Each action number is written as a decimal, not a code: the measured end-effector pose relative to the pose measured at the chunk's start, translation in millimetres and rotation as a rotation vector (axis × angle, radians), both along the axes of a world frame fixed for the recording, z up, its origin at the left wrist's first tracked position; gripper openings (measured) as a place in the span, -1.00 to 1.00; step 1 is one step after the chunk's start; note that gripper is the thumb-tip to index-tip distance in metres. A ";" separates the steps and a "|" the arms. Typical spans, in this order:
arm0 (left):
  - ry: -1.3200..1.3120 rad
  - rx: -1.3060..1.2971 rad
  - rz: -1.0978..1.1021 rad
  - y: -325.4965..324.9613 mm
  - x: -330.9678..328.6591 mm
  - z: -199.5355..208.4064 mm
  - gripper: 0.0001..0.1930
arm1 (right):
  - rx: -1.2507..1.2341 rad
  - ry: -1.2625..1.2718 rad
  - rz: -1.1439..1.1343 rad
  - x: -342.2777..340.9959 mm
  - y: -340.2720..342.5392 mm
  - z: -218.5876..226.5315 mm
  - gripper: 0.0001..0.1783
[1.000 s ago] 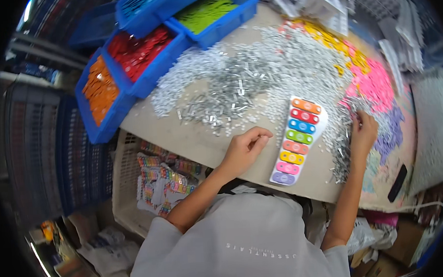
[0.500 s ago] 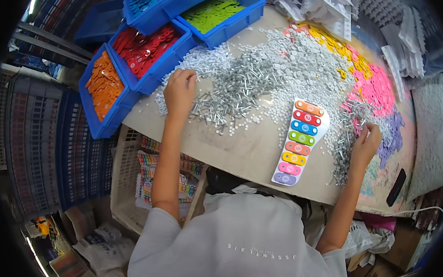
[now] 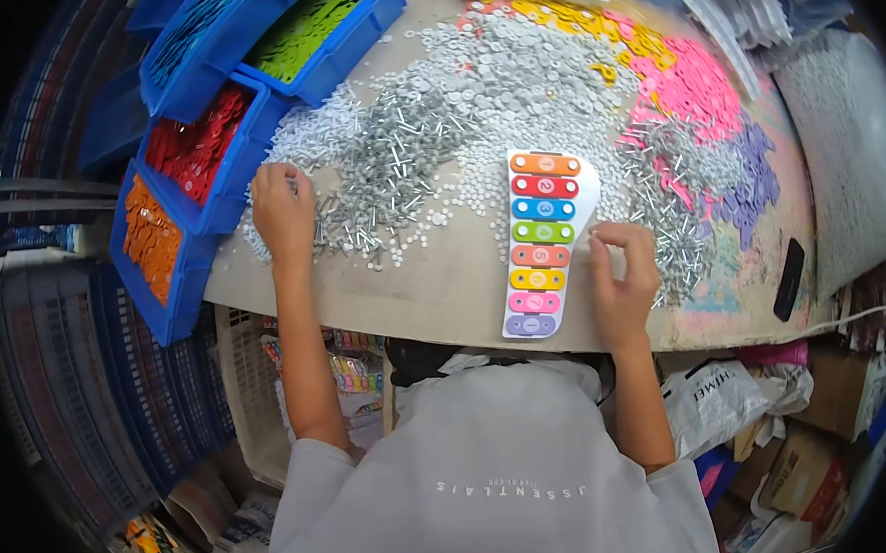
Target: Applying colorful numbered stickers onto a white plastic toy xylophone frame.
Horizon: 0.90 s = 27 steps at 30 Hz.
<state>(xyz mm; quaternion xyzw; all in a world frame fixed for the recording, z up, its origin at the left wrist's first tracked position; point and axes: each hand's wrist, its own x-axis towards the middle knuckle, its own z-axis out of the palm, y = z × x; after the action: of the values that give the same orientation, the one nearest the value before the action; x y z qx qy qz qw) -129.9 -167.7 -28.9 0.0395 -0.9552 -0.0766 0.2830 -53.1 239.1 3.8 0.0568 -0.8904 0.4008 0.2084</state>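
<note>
A toy xylophone [image 3: 537, 247] lies on the table in front of me, a white board with several coloured bars. White caps show on the ends of its upper bars, while the lower ones have bare holes. Just to its right is my right hand [image 3: 626, 282], fingers curled and thumb near the index finger; what they hold, if anything, is too small to make out. My left hand [image 3: 284, 210] is closed at the left edge of a heap of small white plastic pieces [image 3: 310, 133]. Its fingertips are partly hidden. Metal pins [image 3: 392, 164] lie heaped beside it.
Blue bins hold orange [image 3: 150, 237], red [image 3: 196, 144], blue and green bars [image 3: 305, 33] at the left. White washers [image 3: 522, 72] spread across the middle. Yellow, pink [image 3: 689, 88] and purple bars [image 3: 754, 185] lie right, near more pins [image 3: 672, 249] and a black phone [image 3: 789, 278].
My right hand has moved left from the right-hand pin pile to beside the xylophone. My left hand stays by the white pieces. The whole view has shifted, with the table sliding left and up.
</note>
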 end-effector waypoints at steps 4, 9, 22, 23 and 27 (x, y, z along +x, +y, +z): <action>-0.072 0.347 0.064 47.0 20.6 30.9 -0.92 | -0.025 -0.011 0.066 2.3 -7.4 -4.9 -0.87; -0.379 0.995 -0.400 135.6 55.1 49.0 -0.78 | 0.010 -0.032 0.100 6.5 -8.2 -3.5 -0.84; -0.957 1.697 -0.546 180.7 63.5 9.0 -0.85 | 0.015 -0.019 0.193 12.1 -10.0 -10.7 -0.84; -0.958 1.695 -0.547 181.2 62.9 9.4 -0.85 | 0.014 -0.018 0.191 14.5 -10.7 -11.5 -0.84; -1.044 1.649 -0.497 184.4 56.6 16.1 -0.81 | -0.486 -0.493 0.067 18.2 -4.9 -26.8 -0.85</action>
<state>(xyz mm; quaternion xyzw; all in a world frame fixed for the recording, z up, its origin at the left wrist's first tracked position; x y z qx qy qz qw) -73.3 16.7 -12.9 0.0515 -0.5896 -0.7439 -0.3104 -35.0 234.2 -23.0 -0.0636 -0.7900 0.6095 -0.0188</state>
